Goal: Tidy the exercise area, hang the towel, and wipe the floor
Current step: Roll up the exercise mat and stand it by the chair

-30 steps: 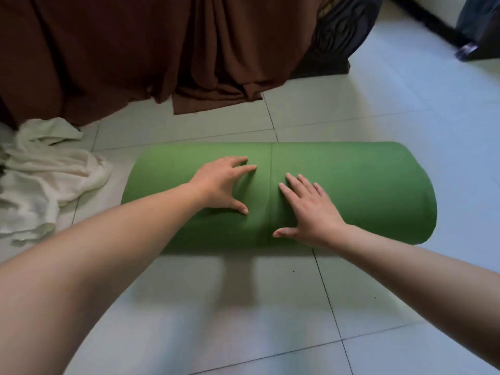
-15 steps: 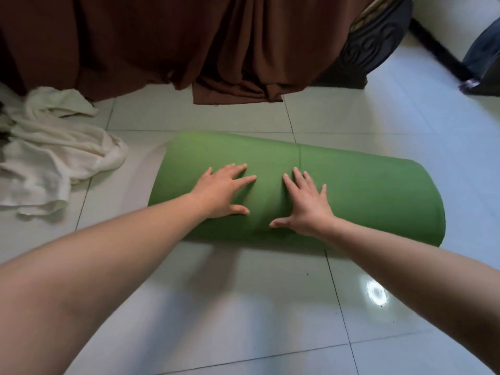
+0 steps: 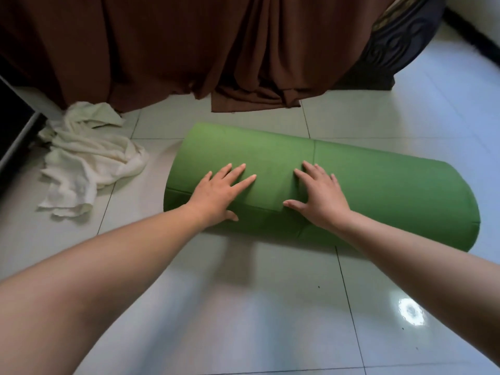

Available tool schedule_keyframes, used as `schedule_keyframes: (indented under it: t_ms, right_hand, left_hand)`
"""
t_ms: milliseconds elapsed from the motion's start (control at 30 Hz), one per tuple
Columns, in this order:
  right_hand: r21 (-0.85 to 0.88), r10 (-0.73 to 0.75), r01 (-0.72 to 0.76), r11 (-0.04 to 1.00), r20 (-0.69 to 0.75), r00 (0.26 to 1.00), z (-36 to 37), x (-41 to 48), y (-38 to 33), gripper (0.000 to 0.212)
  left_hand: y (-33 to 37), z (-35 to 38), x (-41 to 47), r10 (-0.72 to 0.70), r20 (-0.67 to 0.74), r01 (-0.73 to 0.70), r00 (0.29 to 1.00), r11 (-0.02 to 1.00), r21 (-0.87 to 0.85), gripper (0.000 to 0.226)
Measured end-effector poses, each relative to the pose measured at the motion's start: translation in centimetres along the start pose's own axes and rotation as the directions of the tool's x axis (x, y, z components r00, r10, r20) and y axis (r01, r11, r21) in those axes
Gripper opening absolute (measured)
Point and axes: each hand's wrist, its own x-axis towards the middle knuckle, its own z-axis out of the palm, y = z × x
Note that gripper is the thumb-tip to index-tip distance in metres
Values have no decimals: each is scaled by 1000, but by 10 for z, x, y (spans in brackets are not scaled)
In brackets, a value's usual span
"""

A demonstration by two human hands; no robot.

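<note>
You are pressing a rolled green foam mat (image 3: 378, 190) on the floor.
Your left hand (image 3: 220, 194) and right hand (image 3: 320, 197) are lying flat, fingers spread, grasping nothing; a crumpled white towel (image 3: 89, 161) is lying at nine o'clock.

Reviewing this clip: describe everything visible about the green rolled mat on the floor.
The green mat is rolled into a thick cylinder lying on its side on the pale glossy tile floor, angled slightly, with its right end nearer the camera. Its surface looks matte and foam-like, with a faint seam across the middle and the loose outer edge showing along the near side. The left hand and right hand press flat on top, fingers spread. A crumpled white towel lies apart to its left; brown drapery hangs behind.
</note>
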Motion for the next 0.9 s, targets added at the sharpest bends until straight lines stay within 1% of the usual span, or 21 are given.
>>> schedule_keyframes:
  t_ms: [133,267,333,400,600,700,767,833,900]
  right_hand:
    - [-61,-46,50,997,66,997,5,-8,-2,99]
    - [-83,-30,36,996,69,997,6,-3,-11,103]
    - [-89,-25,31,996,64,998,8,3,-18,107]
    - [-89,-35,41,995,68,997,10,10,-27,112]
    - [-116,-33,44,992,96,995,18,25,-51,119]
    - [-124,-44,59,991,116,992,22,29,-59,120]
    - [-117,-44,58,991,117,992,24,29,-59,120]
    - [-103,-41,52,993,109,993,26,26,-57,120]
    - [-102,-40,51,993,105,994,28,23,-57,120]
  left_hand:
    - [-9,3,7,26,-19,-27,999,999,-20,102]
    - [-13,4,4,22,-71,-26,997,999,-48,99]
    - [-16,5,2,-27,-104,17,994,995,-97,98]
    - [-23,6,-2,-107,-127,85,986,981,-173,97]
    - [-53,17,-17,-332,-143,267,932,900,-344,91]
    - [-69,23,-23,-452,-148,335,880,809,-483,93]
    - [-77,24,-27,-518,-111,366,848,724,-584,95]
    - [-82,26,-28,-557,-29,392,830,620,-680,97]
    - [-84,30,-28,-566,77,421,821,508,-752,96]
